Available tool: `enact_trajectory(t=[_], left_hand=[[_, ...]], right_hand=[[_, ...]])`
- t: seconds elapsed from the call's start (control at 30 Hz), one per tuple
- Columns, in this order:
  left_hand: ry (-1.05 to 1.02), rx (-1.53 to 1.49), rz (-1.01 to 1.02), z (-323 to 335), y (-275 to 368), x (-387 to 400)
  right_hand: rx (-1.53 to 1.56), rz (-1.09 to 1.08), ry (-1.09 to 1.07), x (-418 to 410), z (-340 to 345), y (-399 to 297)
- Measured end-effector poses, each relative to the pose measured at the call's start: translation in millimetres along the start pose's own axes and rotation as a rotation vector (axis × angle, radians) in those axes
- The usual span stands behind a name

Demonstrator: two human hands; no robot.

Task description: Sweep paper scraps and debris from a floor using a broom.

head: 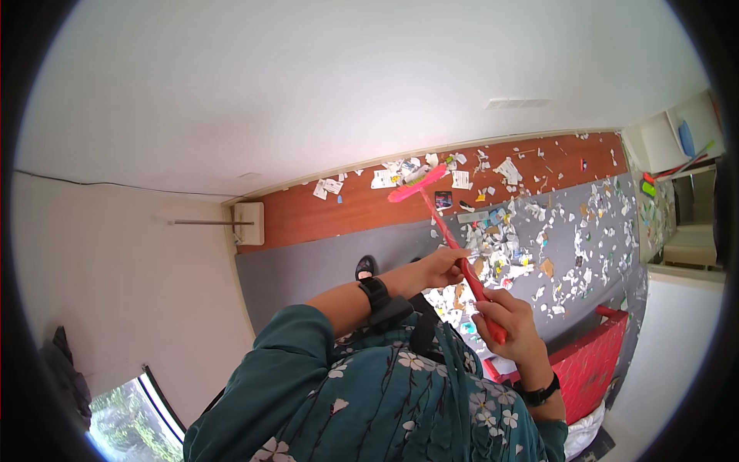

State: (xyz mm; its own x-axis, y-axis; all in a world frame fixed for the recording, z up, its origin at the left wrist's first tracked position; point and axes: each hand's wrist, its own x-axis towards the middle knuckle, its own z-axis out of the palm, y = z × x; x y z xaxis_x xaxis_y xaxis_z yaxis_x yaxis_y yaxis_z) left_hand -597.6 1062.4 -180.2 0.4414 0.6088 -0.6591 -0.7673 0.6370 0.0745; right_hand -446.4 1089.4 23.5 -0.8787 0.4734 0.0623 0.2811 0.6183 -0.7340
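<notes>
A broom with a red handle point(445, 231) and pink bristles point(417, 183) slants away from me, held in both hands. My left hand point(447, 268) grips the handle around its middle. Near the handle's end, my right hand point(508, 323) is closed around it. The broom head is over the reddish-brown floor strip by the white wall, beside scraps of paper point(382, 179) and a small dark package point(443, 200). A dense heap of torn paper and litter point(491, 245) lies on the grey floor to the right of the handle.
Scattered scraps cover much of the grey floor point(566, 231) at right. A red slatted or panelled piece point(592, 364) stands at lower right. White shelving point(655, 141) is at the far right, and a pale box-like object point(249, 223) sits by the left wall. My shoe point(365, 267) shows below.
</notes>
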Motion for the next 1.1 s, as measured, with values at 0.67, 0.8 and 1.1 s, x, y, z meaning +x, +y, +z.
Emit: enact_trajectory(t=[0.67,0.8,1.1], left_hand=[[0.379,-0.620,0.530,-145.9,37.5,-126.1],[0.458,-0.660,0.604,-167.7,72.9,-144.6],[0.243,-0.548,0.371,-159.0,117.8,-112.3]], right_hand=[[0.547,-0.342,-0.399,159.9,115.9,38.6],[0.536,-0.409,-0.389,204.7,146.9,25.4],[0.268,-0.218,-0.272,227.4,112.0,-9.4]])
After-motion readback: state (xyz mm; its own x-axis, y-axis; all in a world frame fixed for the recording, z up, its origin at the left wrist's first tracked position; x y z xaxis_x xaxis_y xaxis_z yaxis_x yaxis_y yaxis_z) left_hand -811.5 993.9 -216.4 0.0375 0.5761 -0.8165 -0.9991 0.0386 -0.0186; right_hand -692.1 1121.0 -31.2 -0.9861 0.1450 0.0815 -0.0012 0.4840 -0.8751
